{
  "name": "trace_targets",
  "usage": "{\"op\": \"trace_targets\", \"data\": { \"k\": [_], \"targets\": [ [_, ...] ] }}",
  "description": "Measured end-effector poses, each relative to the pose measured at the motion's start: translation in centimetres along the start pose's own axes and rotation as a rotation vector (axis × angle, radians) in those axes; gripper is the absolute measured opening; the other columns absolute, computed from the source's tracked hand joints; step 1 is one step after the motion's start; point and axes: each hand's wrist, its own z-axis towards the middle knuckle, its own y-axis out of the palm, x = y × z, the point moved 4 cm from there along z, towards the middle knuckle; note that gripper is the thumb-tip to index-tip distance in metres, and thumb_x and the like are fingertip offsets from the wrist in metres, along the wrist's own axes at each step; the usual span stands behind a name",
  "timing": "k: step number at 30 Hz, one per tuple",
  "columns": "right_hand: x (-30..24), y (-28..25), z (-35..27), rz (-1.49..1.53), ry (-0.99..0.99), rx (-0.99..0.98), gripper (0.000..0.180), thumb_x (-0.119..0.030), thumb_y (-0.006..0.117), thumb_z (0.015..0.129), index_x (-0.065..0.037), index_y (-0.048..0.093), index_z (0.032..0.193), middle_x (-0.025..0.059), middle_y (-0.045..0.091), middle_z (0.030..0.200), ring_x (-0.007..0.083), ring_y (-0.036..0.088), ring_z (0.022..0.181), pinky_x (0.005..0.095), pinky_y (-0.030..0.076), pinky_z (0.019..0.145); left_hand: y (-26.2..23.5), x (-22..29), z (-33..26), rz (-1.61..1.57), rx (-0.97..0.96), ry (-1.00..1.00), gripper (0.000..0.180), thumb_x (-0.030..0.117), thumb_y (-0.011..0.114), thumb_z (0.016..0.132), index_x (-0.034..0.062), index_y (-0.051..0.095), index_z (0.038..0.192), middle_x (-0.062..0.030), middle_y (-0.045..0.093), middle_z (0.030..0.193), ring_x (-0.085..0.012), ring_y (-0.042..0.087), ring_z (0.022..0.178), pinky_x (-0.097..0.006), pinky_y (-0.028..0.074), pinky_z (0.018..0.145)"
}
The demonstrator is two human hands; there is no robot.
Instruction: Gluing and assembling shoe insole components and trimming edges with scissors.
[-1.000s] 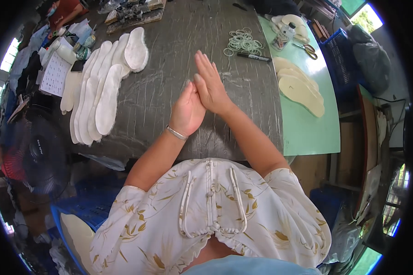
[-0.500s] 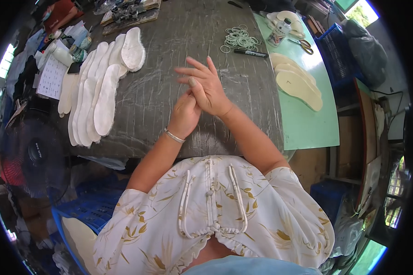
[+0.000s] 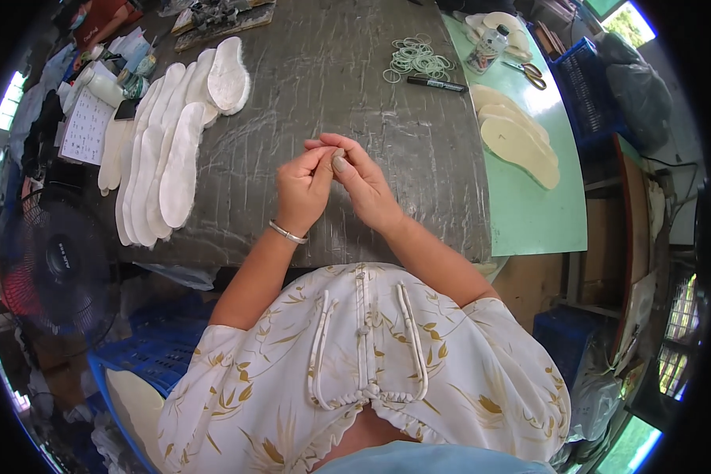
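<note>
- The left hand (image 3: 302, 189) and the right hand (image 3: 374, 193) touch, fingers curled inward; how tightly, and whether they hold something, I cannot tell.
- White insoles (image 3: 182, 166), long, with fuzzy edges, lie overlapping at left on the dark, wrinkled tabletop (image 3: 253, 182).
- Thin, pale rings (image 3: 419, 60) lie tangled near a black marker (image 3: 436, 84).
- Flat cream insoles (image 3: 517, 152) overlap on a glossy green surface (image 3: 541, 225).

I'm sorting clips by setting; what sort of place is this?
Probably a footwear workshop: white fleecy insoles lie overlapping on the dark worktable, with cream sole-shaped pieces and scissors on the green surface at the right.
</note>
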Motion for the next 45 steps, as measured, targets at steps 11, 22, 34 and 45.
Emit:
{"op": "trace_targets", "data": {
  "k": [11,22,34,45],
  "targets": [
    [0.7,-1.6,1.4,0.178,0.183,0.198,0.037,-0.021,0.04,0.105,0.001,0.053,0.131,0.0138,0.064,0.12,0.0166,0.063,0.104,0.0286,0.052,0.088,0.6,-1.0,-0.2,-0.578,-0.239,-0.44,0.036,0.009,0.043,0.102,-0.0077,0.048,0.134,-0.0213,0.055,0.131,-0.0275,0.061,0.114,-0.036,0.053,0.097],
    [-0.2,-4.3,1.7,-0.265,0.176,0.122,0.02,-0.015,0.06,0.095,0.002,0.07,0.102,0.0064,0.071,0.092,0.0088,0.064,0.083,0.0245,0.054,0.072,1.3,-1.1,-0.7,-0.63,-0.341,-0.589,0.028,0.007,0.049,0.1,-0.0073,0.06,0.121,-0.0173,0.064,0.117,-0.024,0.066,0.106,-0.036,0.055,0.095],
    [-2.6,-1.2,0.8,-1.343,-0.502,-0.374,0.046,-0.019,0.063,0.087,-0.013,0.055,0.132,0.0053,0.053,0.139,0.0258,0.044,0.134,0.0497,0.031,0.11,-0.8,-3.3,-1.4,-0.776,-0.253,-0.755,0.018,0.003,0.05,0.094,-0.003,0.062,0.106,-0.0103,0.066,0.099,-0.0164,0.065,0.088,-0.033,0.054,0.081],
    [0.6,0.2,-1.7,-1.206,-0.336,-0.279,0.05,-0.011,0.049,0.094,0.005,0.04,0.141,0.0219,0.041,0.146,0.0394,0.033,0.139,0.0503,0.024,0.114,1.1,-2.8,-2.8,-1.196,-0.128,-0.775,0.038,-0.001,0.036,0.089,-0.0045,0.051,0.124,-0.0128,0.052,0.13,-0.0229,0.049,0.123,-0.037,0.038,0.106]
  ]
}}
